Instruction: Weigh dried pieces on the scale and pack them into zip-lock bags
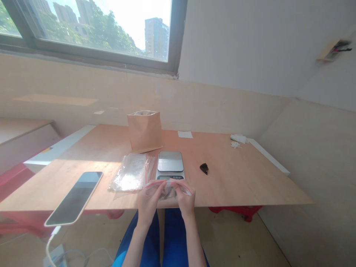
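Between my two hands is a clear zip-lock bag (pixel 167 190) with a red strip along its top and something dark inside that I cannot make out. My left hand (pixel 148 202) pinches the bag's left top edge, and my right hand (pixel 185 198) grips the right side of the same edge. Just beyond the bag sits a kitchen scale (pixel 170 161) with a bare silver plate; the bag partly covers its display. Left of the scale lies a stack of clear zip-lock bags (pixel 130 172). A small dark brown piece (pixel 204 168) rests to the right.
A brown paper pouch (pixel 145 131) stands with its top open behind the scale. At the table's (pixel 250 178) front left, a phone (pixel 75 198) with a cable juts past the edge. White paper (pixel 185 134) and crumpled scraps (pixel 237 139) lie along the back.
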A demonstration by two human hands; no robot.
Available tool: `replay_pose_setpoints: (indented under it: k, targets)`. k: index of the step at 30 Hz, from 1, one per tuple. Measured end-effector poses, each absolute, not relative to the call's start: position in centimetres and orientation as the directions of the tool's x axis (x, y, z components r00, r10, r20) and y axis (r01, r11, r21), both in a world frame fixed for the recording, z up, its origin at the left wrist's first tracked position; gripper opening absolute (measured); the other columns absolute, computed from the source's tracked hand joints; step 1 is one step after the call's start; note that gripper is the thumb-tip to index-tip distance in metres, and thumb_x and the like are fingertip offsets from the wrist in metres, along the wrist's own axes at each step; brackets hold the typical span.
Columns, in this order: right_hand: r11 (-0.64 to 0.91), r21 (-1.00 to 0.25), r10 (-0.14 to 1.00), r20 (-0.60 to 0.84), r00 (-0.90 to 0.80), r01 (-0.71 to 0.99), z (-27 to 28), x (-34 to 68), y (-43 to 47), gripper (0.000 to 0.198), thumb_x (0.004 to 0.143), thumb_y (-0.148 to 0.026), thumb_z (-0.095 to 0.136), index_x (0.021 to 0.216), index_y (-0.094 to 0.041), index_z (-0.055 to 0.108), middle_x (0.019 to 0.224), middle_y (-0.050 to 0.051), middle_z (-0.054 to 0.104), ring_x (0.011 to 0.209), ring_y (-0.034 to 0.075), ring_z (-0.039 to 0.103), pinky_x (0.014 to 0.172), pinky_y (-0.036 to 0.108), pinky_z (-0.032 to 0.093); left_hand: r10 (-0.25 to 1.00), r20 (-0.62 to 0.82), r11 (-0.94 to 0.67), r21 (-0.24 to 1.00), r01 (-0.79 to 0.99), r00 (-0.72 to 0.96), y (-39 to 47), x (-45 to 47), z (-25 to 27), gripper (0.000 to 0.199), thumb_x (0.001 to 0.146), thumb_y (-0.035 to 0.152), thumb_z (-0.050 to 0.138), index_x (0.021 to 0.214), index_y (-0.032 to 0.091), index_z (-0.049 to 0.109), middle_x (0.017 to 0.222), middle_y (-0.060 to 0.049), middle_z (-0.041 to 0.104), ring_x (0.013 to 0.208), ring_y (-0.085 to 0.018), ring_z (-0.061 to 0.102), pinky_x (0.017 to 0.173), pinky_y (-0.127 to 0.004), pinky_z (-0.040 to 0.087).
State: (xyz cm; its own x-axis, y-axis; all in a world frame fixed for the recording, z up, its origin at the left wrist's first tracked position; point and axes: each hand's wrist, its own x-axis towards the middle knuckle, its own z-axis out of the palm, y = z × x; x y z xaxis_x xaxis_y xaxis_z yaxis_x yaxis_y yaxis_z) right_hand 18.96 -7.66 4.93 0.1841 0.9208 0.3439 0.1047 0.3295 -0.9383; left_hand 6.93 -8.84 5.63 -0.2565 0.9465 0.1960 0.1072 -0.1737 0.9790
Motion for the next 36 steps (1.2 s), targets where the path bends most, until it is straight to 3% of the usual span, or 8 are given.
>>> replay_pose_setpoints:
  k: [10,13,17,21,25,30,33,36]
  targets:
    - [0.171,-0.985,0.961,0.168,0.222,0.007,4.8,23.9,-6.4,0.051,0.087,-0.053,0.038,0.071,-0.016,0.069,0.069,0.008,0.07,0.07,0.022,0.064,0.072,0.035,0.049,0.969,0.133,-0.118,0.99,0.082,-0.208,-7.4,6.8,6.7,0.027,0.075,0.044,0.061,0.077,0.018,0.07,0.075,-0.002,0.071,0.076,-0.019,0.065,0.072,-0.026,0.05]
    - [0.21,-0.948,0.894,0.286,0.345,0.241,3.6,27.4,-4.0,0.046,0.087,-0.05,0.037,0.083,-0.017,0.067,0.091,0.011,0.069,0.088,0.023,0.061,0.082,0.038,0.045,0.981,0.087,-0.063,0.988,0.139,-0.173,-5.9,6.2,6.9,0.033,0.072,0.048,0.061,0.075,0.017,0.07,0.064,-0.003,0.069,0.068,-0.02,0.065,0.067,-0.028,0.049]
    - [0.233,-0.755,0.851,0.463,0.247,0.612,1.3,31.2,-0.8,0.032,0.077,-0.038,0.053,0.099,-0.018,0.064,0.111,0.013,0.062,0.106,0.027,0.052,0.093,0.047,0.038,0.979,0.122,-0.091,0.978,0.187,-0.161,-3.6,6.7,7.2,0.039,0.076,0.052,0.053,0.076,0.018,0.071,0.062,-0.003,0.069,0.068,-0.021,0.065,0.067,-0.029,0.048]
    - [0.261,-0.699,0.859,0.483,0.171,0.666,0.0,33.1,0.2,0.028,0.078,-0.022,0.041,0.093,-0.018,0.065,0.101,0.012,0.063,0.093,0.024,0.058,0.086,0.043,0.044,0.984,0.125,-0.085,0.957,0.278,-0.13,-0.7,9.7,7.3,0.046,0.084,0.05,0.039,0.071,0.018,0.069,0.069,-0.006,0.071,0.071,-0.02,0.065,0.069,-0.03,0.046]
    - [0.223,-0.734,0.803,0.512,0.306,0.642,-0.3,35.2,-1.4,0.025,0.075,-0.023,0.042,0.081,-0.018,0.066,0.087,0.012,0.066,0.084,0.023,0.061,0.08,0.041,0.047,0.98,0.136,-0.077,0.931,0.358,-0.142,3.1,14.1,6.8,0.042,0.085,0.044,0.037,0.07,0.015,0.063,0.072,-0.011,0.069,0.076,-0.023,0.065,0.072,-0.033,0.046]
    - [0.062,-0.83,0.634,0.462,0.62,0.555,0.5,37.1,-5.3,0.036,0.076,-0.042,0.047,0.088,-0.014,0.065,0.091,0.017,0.068,0.08,0.025,0.063,0.074,0.039,0.05,0.966,0.236,-0.163,0.875,0.455,-0.107,4.8,19.6,6.0,0.04,0.086,0.03,0.04,0.114,0.003,0.051,0.116,-0.026,0.058,0.111,-0.029,0.055,0.09,-0.042,0.041]
    - [-0.013,-0.872,0.509,0.415,0.754,0.488,1.6,37.0,-7.3,0.044,0.075,-0.051,0.051,0.091,-0.012,0.064,0.084,0.018,0.069,0.074,0.026,0.065,0.067,0.036,0.051,0.936,0.351,-0.313,0.793,0.523,0.029,3.2,21.4,5.0,0.046,0.082,0.021,0.047,0.126,0.009,0.043,0.139,-0.02,0.039,0.135,-0.027,0.027,0.107,-0.044,0.025]
    - [0.0,-0.891,0.495,0.395,0.774,0.455,2.7,36.3,-7.9,0.05,0.074,-0.057,0.054,0.094,-0.012,0.063,0.082,0.018,0.069,0.074,0.026,0.066,0.064,0.034,0.051,0.896,0.372,-0.438,0.639,0.632,0.245,1.7,22.5,3.1,0.038,0.082,0.021,0.046,0.12,0.018,0.051,0.14,-0.015,0.04,0.136,-0.028,0.025,0.109,-0.048,0.021]
